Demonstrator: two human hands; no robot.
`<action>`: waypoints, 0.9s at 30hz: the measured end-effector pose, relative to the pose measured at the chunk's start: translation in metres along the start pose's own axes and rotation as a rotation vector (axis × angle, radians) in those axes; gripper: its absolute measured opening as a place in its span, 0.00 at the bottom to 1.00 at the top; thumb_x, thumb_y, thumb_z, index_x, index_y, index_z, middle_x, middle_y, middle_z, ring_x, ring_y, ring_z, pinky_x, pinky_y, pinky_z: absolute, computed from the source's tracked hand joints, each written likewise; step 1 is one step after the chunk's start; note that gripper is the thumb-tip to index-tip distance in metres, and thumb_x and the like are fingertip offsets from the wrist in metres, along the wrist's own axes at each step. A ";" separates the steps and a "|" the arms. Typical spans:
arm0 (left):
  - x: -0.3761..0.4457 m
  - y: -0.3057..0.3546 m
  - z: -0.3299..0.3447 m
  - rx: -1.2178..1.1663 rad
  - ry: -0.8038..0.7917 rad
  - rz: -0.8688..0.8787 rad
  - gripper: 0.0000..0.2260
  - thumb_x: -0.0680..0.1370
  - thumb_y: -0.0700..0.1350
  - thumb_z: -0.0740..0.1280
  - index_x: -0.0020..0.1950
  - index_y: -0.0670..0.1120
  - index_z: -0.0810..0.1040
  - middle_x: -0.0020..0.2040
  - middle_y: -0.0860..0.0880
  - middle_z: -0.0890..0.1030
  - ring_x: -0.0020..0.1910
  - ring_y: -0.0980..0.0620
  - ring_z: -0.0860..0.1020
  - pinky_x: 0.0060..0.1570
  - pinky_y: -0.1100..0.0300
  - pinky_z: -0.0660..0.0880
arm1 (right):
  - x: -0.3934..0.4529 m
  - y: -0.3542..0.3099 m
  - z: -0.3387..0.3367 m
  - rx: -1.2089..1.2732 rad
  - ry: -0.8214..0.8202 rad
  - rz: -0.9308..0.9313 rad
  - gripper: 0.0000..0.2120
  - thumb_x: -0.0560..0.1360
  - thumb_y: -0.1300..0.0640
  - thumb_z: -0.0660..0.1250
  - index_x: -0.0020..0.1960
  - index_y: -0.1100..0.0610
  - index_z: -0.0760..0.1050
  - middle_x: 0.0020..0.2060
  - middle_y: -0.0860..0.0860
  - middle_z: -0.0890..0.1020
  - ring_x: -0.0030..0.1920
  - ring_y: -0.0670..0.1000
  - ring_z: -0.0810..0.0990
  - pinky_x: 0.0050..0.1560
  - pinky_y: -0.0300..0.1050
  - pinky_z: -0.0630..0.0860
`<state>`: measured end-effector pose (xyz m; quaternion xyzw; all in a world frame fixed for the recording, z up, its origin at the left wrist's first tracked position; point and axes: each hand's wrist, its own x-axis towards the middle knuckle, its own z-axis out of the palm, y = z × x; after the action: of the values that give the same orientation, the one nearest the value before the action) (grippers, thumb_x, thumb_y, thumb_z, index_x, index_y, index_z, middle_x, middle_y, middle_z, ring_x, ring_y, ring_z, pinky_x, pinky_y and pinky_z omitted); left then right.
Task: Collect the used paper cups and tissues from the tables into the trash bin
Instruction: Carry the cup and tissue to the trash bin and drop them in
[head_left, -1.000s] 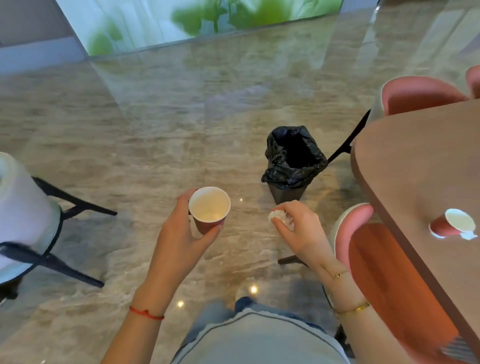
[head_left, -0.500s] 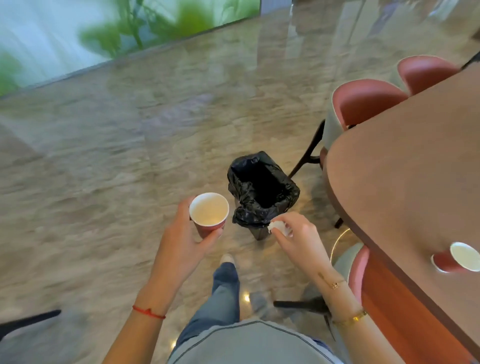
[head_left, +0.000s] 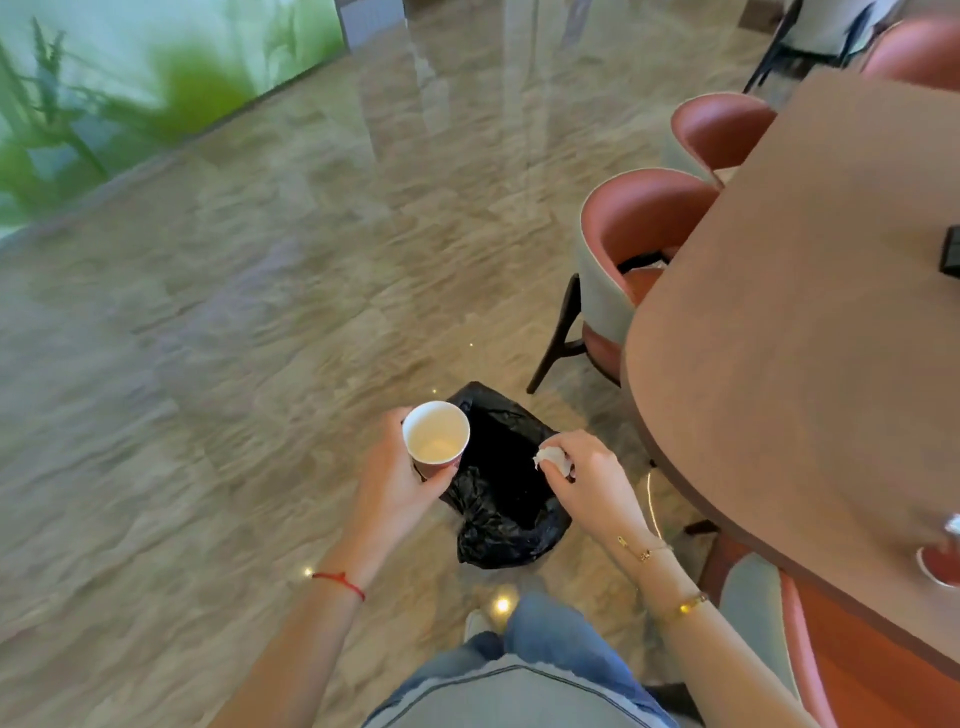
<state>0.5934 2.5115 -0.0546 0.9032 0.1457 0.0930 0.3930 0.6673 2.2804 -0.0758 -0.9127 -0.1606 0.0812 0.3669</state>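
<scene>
My left hand (head_left: 392, 480) grips a red paper cup (head_left: 436, 439) with a white inside, held upright at the left rim of the trash bin (head_left: 506, 499). The bin stands on the floor and is lined with a black bag. My right hand (head_left: 589, 480) pinches a crumpled white tissue (head_left: 550, 458) over the bin's right side. A second red paper cup (head_left: 940, 564) lies on its side on the brown table (head_left: 789, 364) at the far right edge of the view, partly cut off.
Pink-and-grey chairs (head_left: 631, 260) are tucked along the table's left edge, one more (head_left: 753, 613) close by my right arm. A dark object (head_left: 951, 255) sits on the table at the right edge. Polished stone floor spreads to the left; my jeans-clad leg is below.
I have stepped closer to the bin. Both hands, holding the cup and the tissue, now sit over its opening instead of in front of it.
</scene>
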 end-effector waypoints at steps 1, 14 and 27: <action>0.014 -0.001 0.005 0.004 -0.024 0.000 0.30 0.67 0.54 0.77 0.62 0.53 0.64 0.56 0.56 0.74 0.50 0.57 0.73 0.41 0.71 0.67 | 0.010 0.002 0.002 0.001 -0.002 0.019 0.07 0.77 0.54 0.63 0.53 0.50 0.76 0.50 0.45 0.78 0.50 0.45 0.75 0.49 0.42 0.74; 0.124 -0.031 0.080 -0.018 -0.139 -0.117 0.32 0.68 0.52 0.77 0.65 0.47 0.65 0.59 0.50 0.74 0.55 0.51 0.73 0.48 0.59 0.70 | 0.120 0.044 0.032 -0.056 -0.116 0.101 0.07 0.76 0.55 0.62 0.52 0.54 0.75 0.49 0.50 0.78 0.49 0.50 0.76 0.46 0.46 0.76; 0.162 -0.085 0.103 -0.052 -0.435 -0.325 0.44 0.71 0.46 0.75 0.79 0.47 0.51 0.78 0.48 0.58 0.76 0.48 0.58 0.73 0.50 0.59 | 0.150 0.072 0.070 -0.069 -0.308 0.301 0.21 0.78 0.50 0.63 0.68 0.55 0.69 0.64 0.53 0.75 0.64 0.52 0.73 0.62 0.48 0.73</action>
<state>0.7586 2.5508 -0.1778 0.8562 0.1987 -0.1639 0.4478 0.8062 2.3297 -0.1809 -0.9152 -0.0794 0.2681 0.2903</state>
